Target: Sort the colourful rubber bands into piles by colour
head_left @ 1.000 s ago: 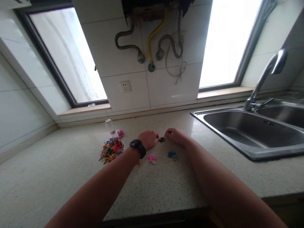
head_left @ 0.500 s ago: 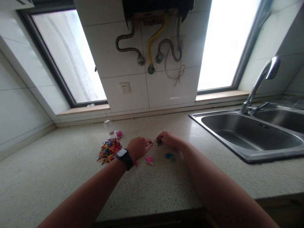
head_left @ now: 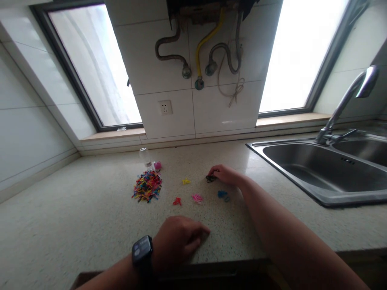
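My right hand (head_left: 223,174) rests on the counter, its fingers curled down onto a few small black hair ties (head_left: 209,179). Part of that dark bunch is hidden under the fingertips. Nearer the front edge is my left hand (head_left: 184,237), wearing a black watch; its index finger stretches out, the thumb is apart, and nothing shows between them. Small groups of hair ties lie between and around the hands: yellow (head_left: 186,181), red (head_left: 177,201), pink (head_left: 197,198) and blue (head_left: 222,194). A large mixed-colour pile of hair ties (head_left: 147,186) sits to the left.
Behind the pile stand a clear plastic bottle (head_left: 145,157) and a round pink object (head_left: 157,165). At the right, a steel sink (head_left: 290,169) with a tap (head_left: 347,100) is set into the speckled counter (head_left: 90,217). Pipes (head_left: 198,52) hang on the tiled wall.
My left hand has drawn back from beside the black hair ties toward the front edge, uncovering the yellow and red groups. My right hand stays by the black ones. The view has shifted slightly.
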The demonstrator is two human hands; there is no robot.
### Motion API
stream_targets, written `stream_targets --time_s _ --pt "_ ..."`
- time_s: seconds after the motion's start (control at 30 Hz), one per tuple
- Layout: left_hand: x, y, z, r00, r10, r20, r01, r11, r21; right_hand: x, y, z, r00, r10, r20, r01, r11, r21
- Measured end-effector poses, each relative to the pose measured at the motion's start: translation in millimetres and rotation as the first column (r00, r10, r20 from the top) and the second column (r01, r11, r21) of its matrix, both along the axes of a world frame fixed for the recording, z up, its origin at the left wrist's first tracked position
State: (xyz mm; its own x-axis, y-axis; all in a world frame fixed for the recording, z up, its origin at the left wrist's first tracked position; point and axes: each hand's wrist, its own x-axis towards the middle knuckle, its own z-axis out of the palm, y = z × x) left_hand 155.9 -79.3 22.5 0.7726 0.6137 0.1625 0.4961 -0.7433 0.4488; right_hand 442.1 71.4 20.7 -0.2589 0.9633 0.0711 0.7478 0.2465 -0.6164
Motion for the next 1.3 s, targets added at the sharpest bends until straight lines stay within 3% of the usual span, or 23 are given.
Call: stream_targets --time_s 0.17,0.37,0.53,0.63,0.93,1.13,1.3 --pt "3 -3 0.3 0.995 -0.102 -0.016 0.104 0.982 0.160 4 1 -3.0 0.999 -0.054 -0.006 0.054 0.998 0.019" --pt "4 -12 1.0 0.937 -0.325 -0.126 0.349 0.871 0.346 9 4 -10.5 0.993 -0.107 -0.056 0.113 0.986 0.122" --pt "2 -13 -2.5 0.914 -0.375 -0.157 0.406 0.809 0.426 6 1 -4.5 0.975 -0.139 -0.173 0.181 0.950 0.255" --pt "1 -11 -3.4 0.906 -0.389 -0.166 0.421 0.800 0.427 -4 -8 5.9 0.978 -0.107 -0.180 0.162 0.930 0.331" --pt "-1 -8 -0.2 0.888 -0.419 -0.191 0.459 0.771 0.441 -91 -36 38.4 0.989 0.137 0.051 -0.146 0.912 0.384" --pt "-3 -5 -1.0 0.884 -0.421 -0.203 0.466 0.765 0.445 -161 -34 48.1 0.881 0.320 0.348 -0.434 0.839 0.328" --pt "-2 -3 -1.0 0.882 -0.437 -0.177 0.465 0.746 0.477 -205 -25 45.2 0.786 0.299 0.542 -0.514 0.803 0.302"
